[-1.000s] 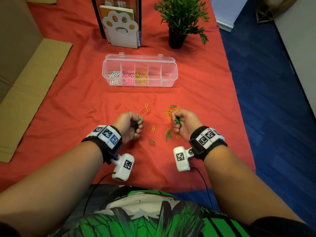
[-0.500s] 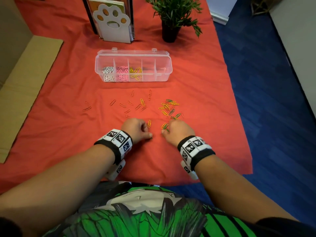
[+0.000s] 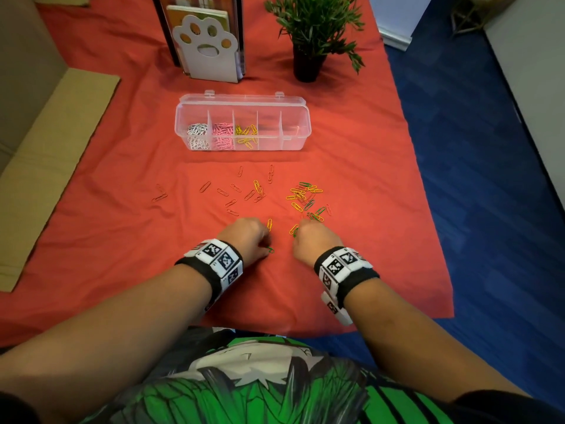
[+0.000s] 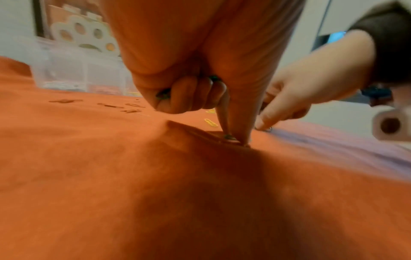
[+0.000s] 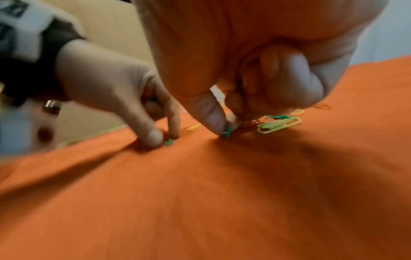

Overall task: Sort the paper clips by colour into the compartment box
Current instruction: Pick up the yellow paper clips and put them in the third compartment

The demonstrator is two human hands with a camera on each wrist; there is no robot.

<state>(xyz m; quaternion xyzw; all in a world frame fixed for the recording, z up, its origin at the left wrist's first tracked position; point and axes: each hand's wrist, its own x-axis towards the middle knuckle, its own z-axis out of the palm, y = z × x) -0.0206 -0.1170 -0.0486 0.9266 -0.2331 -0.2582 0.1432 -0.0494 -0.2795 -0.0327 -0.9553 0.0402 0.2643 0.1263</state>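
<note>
The clear compartment box (image 3: 293,139) lies open on the red cloth, with white, pink and yellow clips in its three left cells. Loose orange, yellow and green paper clips (image 3: 302,197) are scattered in front of it. My left hand (image 3: 249,237) is down on the cloth, thumb and forefinger pinching a green clip (image 4: 229,136), with more green clips tucked under its curled fingers (image 4: 191,95). Knuckles up just to the right, my right hand (image 3: 315,237) pinches another green clip (image 5: 227,132) beside a yellow clip (image 5: 280,125).
A paw-shaped white file holder (image 3: 208,47) and a potted plant (image 3: 308,35) stand behind the box. Flat cardboard (image 3: 46,166) lies along the left side. The cloth's right edge (image 3: 428,191) drops to blue floor.
Both hands have turned palm down and dropped to the cloth, each pinching at a green clip. One second ago they were raised, holding green clips. The head view shifted slightly.
</note>
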